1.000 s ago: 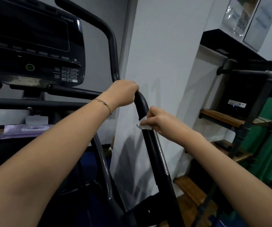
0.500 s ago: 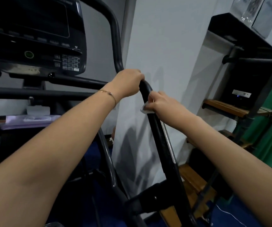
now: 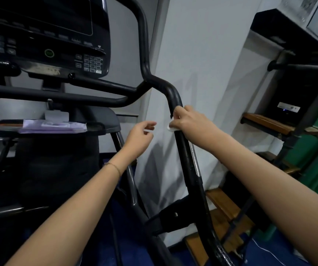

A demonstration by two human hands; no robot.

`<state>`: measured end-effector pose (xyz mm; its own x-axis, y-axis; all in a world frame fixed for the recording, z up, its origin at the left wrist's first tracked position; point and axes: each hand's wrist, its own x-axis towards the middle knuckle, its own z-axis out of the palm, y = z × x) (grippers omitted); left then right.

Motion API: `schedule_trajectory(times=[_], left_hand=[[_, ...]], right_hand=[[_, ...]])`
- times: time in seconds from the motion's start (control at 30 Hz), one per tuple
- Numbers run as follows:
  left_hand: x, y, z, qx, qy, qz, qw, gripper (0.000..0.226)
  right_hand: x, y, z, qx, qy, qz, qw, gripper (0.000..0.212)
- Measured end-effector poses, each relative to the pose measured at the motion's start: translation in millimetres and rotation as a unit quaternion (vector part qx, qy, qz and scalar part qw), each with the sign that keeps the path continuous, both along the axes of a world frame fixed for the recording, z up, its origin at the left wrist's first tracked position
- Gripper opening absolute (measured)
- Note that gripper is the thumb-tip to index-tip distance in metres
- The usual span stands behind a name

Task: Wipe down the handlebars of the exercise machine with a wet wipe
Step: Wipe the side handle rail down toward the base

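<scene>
Head view: right hand grip pinches wet wipe against handlebar; left hand hangs loosely open, touching nothing.

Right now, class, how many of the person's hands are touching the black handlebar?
1. The right hand presses the wet wipe against the handlebar; the left hand hangs open beside it, touching nothing.

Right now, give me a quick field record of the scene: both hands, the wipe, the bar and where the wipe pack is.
left hand: open, off the bar, hovering beside it
right hand: pressing the wet wipe against the handlebar
wet wipe: white, mostly hidden under the fingers
handlebar: black, sloping down to the right below the bend
wipe pack: on the machine's tray, below the console
</scene>
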<state>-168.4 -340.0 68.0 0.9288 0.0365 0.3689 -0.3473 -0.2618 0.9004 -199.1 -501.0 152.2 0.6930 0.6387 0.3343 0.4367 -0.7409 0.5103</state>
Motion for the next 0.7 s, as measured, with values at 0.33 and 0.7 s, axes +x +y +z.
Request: schedule_trajectory(times=[0.33, 0.7], left_hand=[[-90, -77, -45, -0.295, 0.183, -0.153, 0.925, 0.031], [-96, -67, -51, -0.218, 0.149, -0.182, 0.947, 0.032]], right_hand=[[-23, -35, -24, 0.017, 0.025, 0.134, 0.99, 0.038], [-46, -64, -60, 0.106, 0.118, 0.135, 0.978, 0.034]])
